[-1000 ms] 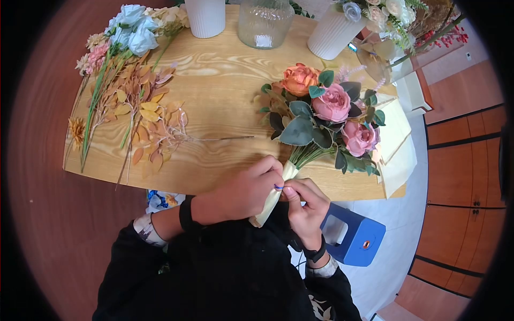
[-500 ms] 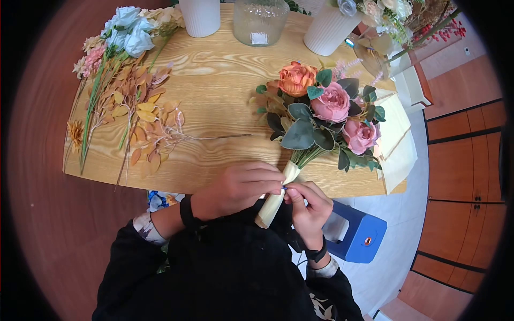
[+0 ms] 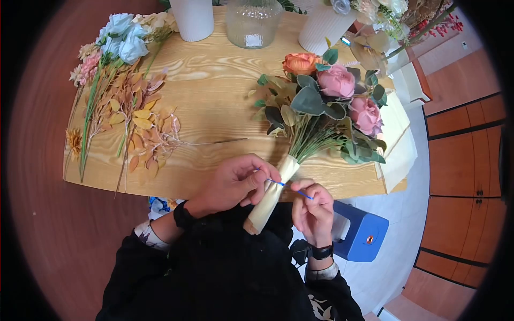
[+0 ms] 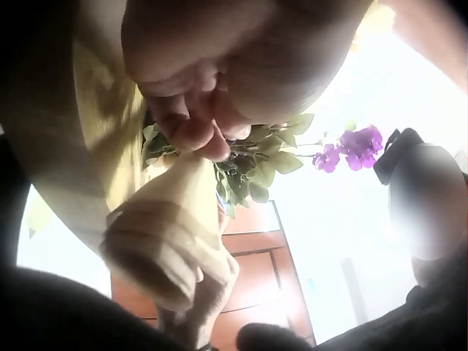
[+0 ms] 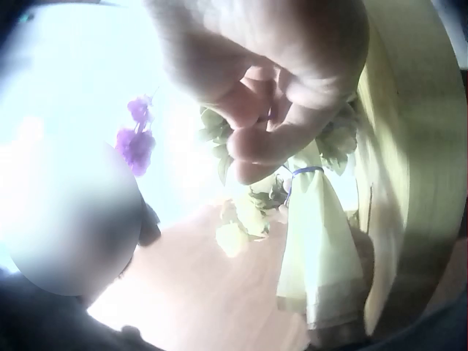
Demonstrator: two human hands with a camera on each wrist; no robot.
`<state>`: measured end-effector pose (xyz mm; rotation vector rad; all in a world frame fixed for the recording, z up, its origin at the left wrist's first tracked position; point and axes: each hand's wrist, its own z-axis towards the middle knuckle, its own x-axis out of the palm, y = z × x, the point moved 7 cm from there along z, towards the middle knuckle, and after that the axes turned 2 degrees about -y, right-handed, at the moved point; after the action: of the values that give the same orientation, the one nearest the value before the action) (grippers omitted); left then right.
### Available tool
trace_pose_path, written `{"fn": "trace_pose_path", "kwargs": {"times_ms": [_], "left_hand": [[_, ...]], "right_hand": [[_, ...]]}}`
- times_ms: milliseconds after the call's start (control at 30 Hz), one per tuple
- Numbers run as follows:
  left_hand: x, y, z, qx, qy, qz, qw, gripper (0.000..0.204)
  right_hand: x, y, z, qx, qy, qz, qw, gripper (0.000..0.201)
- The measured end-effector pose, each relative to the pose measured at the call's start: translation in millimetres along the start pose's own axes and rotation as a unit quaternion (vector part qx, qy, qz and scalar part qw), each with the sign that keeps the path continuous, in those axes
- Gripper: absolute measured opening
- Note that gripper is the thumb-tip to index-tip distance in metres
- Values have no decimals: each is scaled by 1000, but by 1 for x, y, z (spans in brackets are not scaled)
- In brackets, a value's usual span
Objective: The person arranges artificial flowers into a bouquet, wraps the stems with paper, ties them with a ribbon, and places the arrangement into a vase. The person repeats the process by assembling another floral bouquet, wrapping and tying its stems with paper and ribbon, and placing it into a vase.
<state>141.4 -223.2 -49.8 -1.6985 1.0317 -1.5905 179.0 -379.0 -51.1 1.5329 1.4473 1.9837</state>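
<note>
A bouquet of artificial flowers (image 3: 337, 82), with pink roses, an orange rose and dark green leaves, leans over the table's near edge. Cream wrapping paper (image 3: 266, 206) covers its stems. Around the paper's middle runs a thin blue tie (image 5: 307, 170), drawing the paper in. My left hand (image 3: 242, 179) is left of the wrapped stems and pinches one end of the tie between thumb and forefinger. On the other side, my right hand (image 3: 315, 207) pinches the other end, which stretches straight from the knot area. The wrapped stem end (image 4: 157, 248) points down towards my body.
Loose flower stems and orange-leaved sprigs (image 3: 142, 125) lie on the table's left. White ribbed vases (image 3: 191, 18) and a glass vase (image 3: 251, 24) stand at the back. Cream paper sheets (image 3: 399, 144) lie at the right edge. A blue stool (image 3: 364, 232) stands below.
My hands have moved apart, drawing the tie's ends outwards to both sides. The bouquet has tilted, its flower heads shifting and the wrapped stem end swinging left and down.
</note>
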Motion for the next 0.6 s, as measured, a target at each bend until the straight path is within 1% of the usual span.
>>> {"fn": "trace_pose_path", "kwargs": {"times_ms": [33,67,100,133,200,233,267,300,333,367,400,467,500,533,600], "left_hand": [[3,-4,1,-4,8,14,1000,15],[7,-5,1,-9,16,28,999,16],[9,-6,2,-10,15,29,999,16],[11,-5,3,-22,16,34,999,13],[15,-1,6,-33,19,38,999,10],[14,-10,7,62,-6,240,969,6],[18,-19,4,154,-31,429,890,2],[19,-18,6,153,-31,428,890,2],[22,-22,5,194,-33,444,874,2],[24,-26,4,236,-36,459,856,6],[23,-24,5,234,-36,457,857,6],[25,-23,4,270,-26,484,832,8],[24,-22,5,270,-26,483,833,8],[23,-22,5,271,-28,481,833,8],[21,-23,5,270,-31,479,835,9]], "right_hand": [[3,-9,1,43,49,94,993,18],[10,-16,1,85,96,187,974,18],[16,-18,2,104,67,215,969,18],[14,-23,3,103,66,217,969,18],[7,-35,7,128,32,165,977,18],[6,-36,9,140,13,165,976,20],[9,-34,10,141,11,165,976,20],[7,-31,12,129,-9,116,985,21],[5,-28,12,117,-30,67,990,22],[4,-26,14,101,-48,50,992,23],[4,-25,15,103,-50,49,992,23],[2,-24,17,104,-59,47,992,22],[0,-22,17,99,-87,26,991,21],[-1,-22,17,101,-87,26,991,21],[-8,-20,17,91,-119,11,989,20]]}}
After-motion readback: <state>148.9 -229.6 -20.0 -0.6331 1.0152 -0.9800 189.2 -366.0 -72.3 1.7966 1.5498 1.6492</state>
